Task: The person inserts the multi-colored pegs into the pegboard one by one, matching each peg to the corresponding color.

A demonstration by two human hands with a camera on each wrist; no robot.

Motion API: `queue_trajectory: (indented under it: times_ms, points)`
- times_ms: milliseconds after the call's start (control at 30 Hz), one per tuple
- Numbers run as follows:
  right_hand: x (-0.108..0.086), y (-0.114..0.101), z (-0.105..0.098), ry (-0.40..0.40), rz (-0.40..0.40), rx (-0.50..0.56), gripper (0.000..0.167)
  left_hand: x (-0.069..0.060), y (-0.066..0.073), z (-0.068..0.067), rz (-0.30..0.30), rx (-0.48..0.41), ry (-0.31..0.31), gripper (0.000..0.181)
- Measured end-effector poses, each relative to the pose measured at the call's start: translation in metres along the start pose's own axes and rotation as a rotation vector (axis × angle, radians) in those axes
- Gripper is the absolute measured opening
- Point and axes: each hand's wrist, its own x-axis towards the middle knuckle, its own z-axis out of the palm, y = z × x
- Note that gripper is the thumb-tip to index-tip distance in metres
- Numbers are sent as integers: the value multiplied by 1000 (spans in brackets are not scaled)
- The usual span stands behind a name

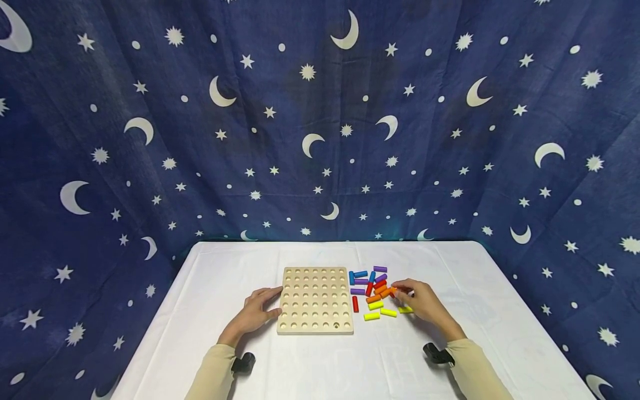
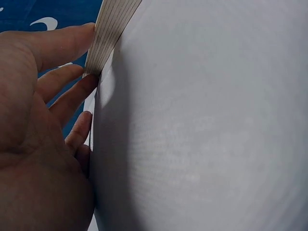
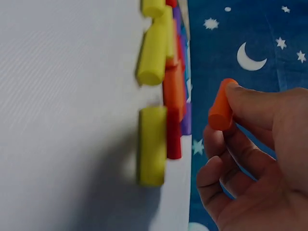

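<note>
Right hand [image 1: 422,304]: pinching a smooth orange peg [image 3: 221,107] between thumb and fingers, over the scatter
Left hand [image 1: 253,313]: resting loosely extended fingers against the board's left edge
Board [image 1: 310,300]: lying flat, square, showing layered pale wood and rows of round holes
Loose pegs [image 1: 375,305]: lying right of the board, multicoloured cylinders
Backdrop [image 1: 280,105]: hanging in blue fabric, displaying white moons and stars

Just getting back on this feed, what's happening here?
A person's right hand pinches an orange peg above the table. Their left hand touches the left edge of the holed wooden board. More coloured pegs lie loose to the board's right; none stands in its holes.
</note>
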Motion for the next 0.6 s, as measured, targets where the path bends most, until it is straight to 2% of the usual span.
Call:
queue_trajectory:
  times_ms: [167,267,433,600]
  points:
    - [5,-17,3,42,-29,76,21,0,1,-1,-10,0,-5,60]
    - [8,-32,5,47,-24,120,19,-1,1,-2,-12,1,-5,60]
    - [15,-54,10,54,-70,201,21,0,1,-2,-15,4,-4,59]
    - [23,-73,19,20,-37,303,25,-1,3,-2,-27,-1,-6,59]
